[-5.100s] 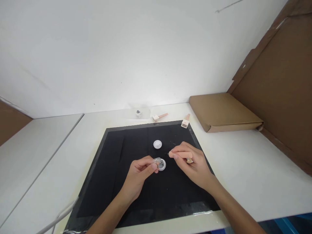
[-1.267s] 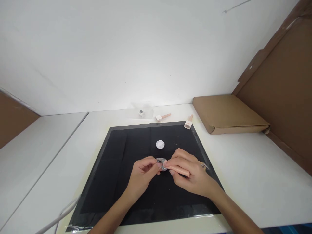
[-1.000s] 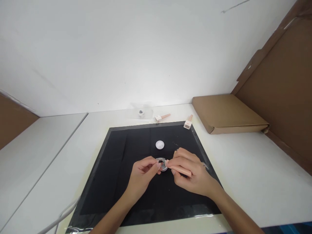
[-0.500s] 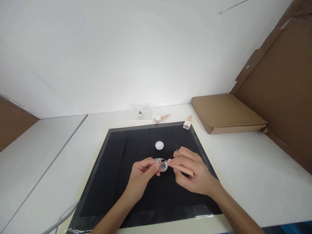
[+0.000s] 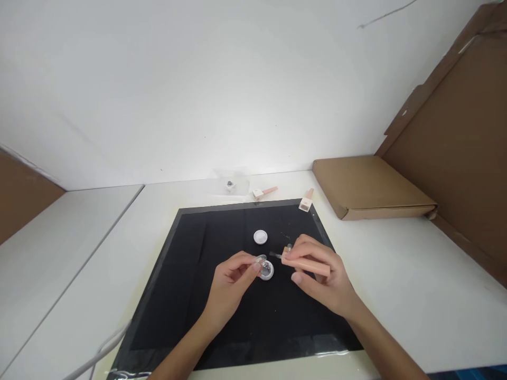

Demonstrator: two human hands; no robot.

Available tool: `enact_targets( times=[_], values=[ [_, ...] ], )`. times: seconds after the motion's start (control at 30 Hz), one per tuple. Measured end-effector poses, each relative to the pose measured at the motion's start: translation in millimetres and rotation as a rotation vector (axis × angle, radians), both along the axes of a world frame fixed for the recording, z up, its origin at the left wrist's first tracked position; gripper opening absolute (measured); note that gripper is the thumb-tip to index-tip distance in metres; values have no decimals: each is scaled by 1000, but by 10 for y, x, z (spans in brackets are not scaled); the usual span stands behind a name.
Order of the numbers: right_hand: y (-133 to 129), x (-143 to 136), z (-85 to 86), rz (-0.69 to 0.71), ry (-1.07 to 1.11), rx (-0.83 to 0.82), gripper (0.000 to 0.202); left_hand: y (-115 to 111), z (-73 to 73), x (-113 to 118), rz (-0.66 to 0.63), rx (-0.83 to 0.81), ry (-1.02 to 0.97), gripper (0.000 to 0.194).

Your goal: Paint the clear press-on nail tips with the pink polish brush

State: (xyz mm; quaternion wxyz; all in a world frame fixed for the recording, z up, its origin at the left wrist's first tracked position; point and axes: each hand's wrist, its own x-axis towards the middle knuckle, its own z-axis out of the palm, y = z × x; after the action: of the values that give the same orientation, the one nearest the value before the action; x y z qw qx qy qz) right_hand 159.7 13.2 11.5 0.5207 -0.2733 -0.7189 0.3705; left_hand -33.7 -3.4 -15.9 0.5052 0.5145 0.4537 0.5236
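My left hand [image 5: 233,279] is closed, thumb and fingertips pinching a small clear rounded piece [image 5: 260,258]. Just right of those fingertips, a small round jar [image 5: 271,273] with silvery bits inside rests on the black mat [image 5: 233,227]. In my right hand [image 5: 322,272] is a peach-handled brush [image 5: 307,265], its dark bristles pointing left, a little above and right of the jar. A small greyish cylindrical thing [image 5: 289,246] shows by my right index finger; its lower part is hidden. Beyond the jar lies a white round lid [image 5: 260,237].
Two peach-and-white bottles [image 5: 258,194] [image 5: 305,203] lie near the mat's far edge. Beside them is a clear plastic tray [image 5: 240,186] with a small dark item. A flat cardboard box [image 5: 372,184] sits at right, and a pale cable [image 5: 101,354] runs at lower left.
My right hand has drawn the brush back to the right, away from the jar, and its handle has turned in my fingers. My left hand stays by the jar.
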Motion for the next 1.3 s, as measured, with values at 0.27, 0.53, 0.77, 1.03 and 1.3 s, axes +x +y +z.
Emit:
enact_targets(
  times=[0.27,0.53,0.77,1.03,1.3],
  values=[
    [-44,-67,-37,76,-81,-1,19,31,9,11,-23,189,145,10],
    [-67,-75,-13,29,-130,-13,19,4,-17,24,-39,304,253,15],
    [-49,-111,21,-57,-186,119,20,10,-16,27,-42,382,256,16],
    [-38,-52,19,-89,-193,155,22,-18,-5,16,-41,398,259,14],
    [-60,-51,17,48,-113,90,22,4,2,12,-21,456,306,15]
  ],
)
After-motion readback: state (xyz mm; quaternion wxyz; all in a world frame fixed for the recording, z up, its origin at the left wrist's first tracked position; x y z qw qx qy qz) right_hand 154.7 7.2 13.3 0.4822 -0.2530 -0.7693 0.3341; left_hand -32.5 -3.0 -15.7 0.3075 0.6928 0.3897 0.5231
